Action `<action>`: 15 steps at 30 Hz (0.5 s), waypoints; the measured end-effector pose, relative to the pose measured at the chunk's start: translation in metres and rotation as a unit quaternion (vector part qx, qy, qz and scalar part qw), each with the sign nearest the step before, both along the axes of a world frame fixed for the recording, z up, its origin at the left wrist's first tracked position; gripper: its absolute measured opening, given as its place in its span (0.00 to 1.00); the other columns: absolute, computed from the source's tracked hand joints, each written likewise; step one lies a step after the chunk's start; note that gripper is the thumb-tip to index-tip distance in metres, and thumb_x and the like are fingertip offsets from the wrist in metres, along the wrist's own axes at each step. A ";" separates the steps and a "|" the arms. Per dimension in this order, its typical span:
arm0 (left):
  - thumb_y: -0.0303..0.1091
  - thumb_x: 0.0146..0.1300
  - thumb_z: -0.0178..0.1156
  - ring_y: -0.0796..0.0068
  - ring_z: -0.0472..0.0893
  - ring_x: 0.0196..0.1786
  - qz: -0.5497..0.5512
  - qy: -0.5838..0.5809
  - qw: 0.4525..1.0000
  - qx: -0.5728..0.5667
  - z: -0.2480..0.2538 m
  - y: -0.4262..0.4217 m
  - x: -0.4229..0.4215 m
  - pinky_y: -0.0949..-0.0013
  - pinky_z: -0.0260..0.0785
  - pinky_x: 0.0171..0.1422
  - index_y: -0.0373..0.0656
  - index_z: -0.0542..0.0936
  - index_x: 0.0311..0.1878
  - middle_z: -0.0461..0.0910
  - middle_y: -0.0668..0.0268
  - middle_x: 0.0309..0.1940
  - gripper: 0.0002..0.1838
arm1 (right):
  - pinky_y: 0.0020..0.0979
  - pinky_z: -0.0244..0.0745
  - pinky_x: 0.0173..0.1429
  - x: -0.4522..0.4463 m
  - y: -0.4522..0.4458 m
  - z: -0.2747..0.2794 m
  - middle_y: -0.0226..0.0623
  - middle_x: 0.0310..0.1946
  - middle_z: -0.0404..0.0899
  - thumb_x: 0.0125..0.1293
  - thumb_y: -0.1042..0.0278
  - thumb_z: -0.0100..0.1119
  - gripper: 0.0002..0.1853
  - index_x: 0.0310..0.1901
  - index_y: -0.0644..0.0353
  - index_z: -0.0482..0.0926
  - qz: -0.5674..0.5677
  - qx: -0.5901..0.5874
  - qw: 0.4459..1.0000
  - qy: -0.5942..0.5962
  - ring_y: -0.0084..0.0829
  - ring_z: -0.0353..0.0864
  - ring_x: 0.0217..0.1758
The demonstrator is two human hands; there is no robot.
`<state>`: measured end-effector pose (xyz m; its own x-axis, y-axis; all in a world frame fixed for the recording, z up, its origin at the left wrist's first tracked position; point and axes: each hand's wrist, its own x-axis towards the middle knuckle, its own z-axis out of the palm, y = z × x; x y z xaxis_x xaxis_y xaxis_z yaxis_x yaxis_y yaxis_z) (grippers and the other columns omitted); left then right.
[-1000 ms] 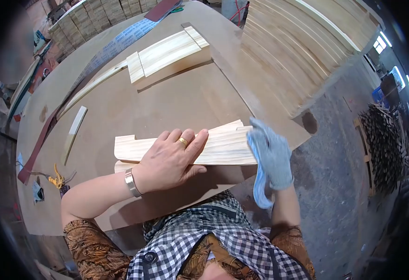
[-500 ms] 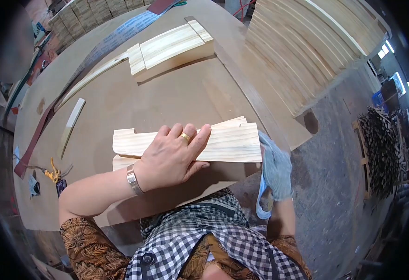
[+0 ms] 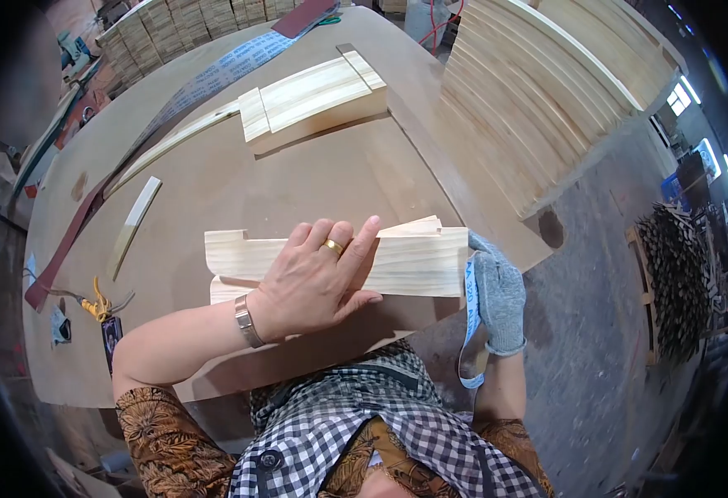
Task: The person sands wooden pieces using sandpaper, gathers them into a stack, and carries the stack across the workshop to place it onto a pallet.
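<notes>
A pale wooden piece with a notched far edge lies near the table's front edge, on top of similar pieces that peek out beneath it. My bare left hand, wearing a ring and a watch, presses across its middle; the fingers reach its far edge and the thumb lies by the near edge. At the right end is my right hand in a grey glove, closed around a sandpaper strip with blue printed backing. The strip's loose end hangs down; its contact with the wood is mostly hidden.
A block of wooden pieces stands farther back on the brown table. Left are a long sanding belt, a small wood strip and yellow-handled snips. Stacked boards rise at the right; dark sticks sit on a pallet.
My right hand has shifted slightly downward at the board's end, and the strip's blue backing now shows more. My left hand stays on the wood. The whole view has moved a little.
</notes>
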<state>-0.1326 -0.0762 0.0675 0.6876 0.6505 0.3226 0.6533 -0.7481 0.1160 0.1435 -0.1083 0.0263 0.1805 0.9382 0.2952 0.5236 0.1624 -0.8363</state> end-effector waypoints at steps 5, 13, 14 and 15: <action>0.49 0.52 0.69 0.61 0.72 0.46 0.004 -0.030 0.999 0.024 0.032 -0.003 0.005 0.63 0.69 0.48 0.36 0.67 0.64 0.71 0.58 0.43 0.41 | 0.27 0.77 0.43 -0.005 0.002 0.035 0.40 0.34 0.86 0.67 0.66 0.62 0.16 0.52 0.66 0.82 -0.011 -0.050 0.998 -0.020 0.22 0.83 0.36; 0.40 0.49 0.71 0.62 0.72 0.38 0.043 -0.046 0.991 0.115 0.027 0.004 0.001 0.62 0.69 0.41 0.42 0.72 0.56 0.68 0.62 0.37 0.31 | 0.26 0.77 0.40 -0.007 0.024 0.056 0.40 0.30 0.84 0.65 0.65 0.64 0.16 0.51 0.64 0.83 0.033 -0.048 0.997 -0.054 0.19 0.80 0.31; 0.38 0.50 0.70 0.63 0.72 0.38 0.042 -0.043 0.991 0.116 0.018 0.004 -0.001 0.63 0.68 0.40 0.43 0.73 0.55 0.68 0.63 0.37 0.28 | 0.26 0.77 0.40 -0.006 0.024 0.051 0.40 0.30 0.84 0.65 0.64 0.64 0.16 0.51 0.63 0.83 0.037 -0.069 0.993 -0.088 0.19 0.81 0.31; 0.36 0.51 0.68 0.64 0.72 0.37 0.041 -0.040 0.992 0.115 0.012 0.003 -0.002 0.63 0.68 0.39 0.43 0.73 0.54 0.68 0.63 0.36 0.26 | 0.27 0.76 0.38 -0.008 0.021 0.049 0.41 0.31 0.84 0.63 0.63 0.66 0.16 0.51 0.59 0.84 0.050 -0.069 0.994 -0.075 0.25 0.82 0.29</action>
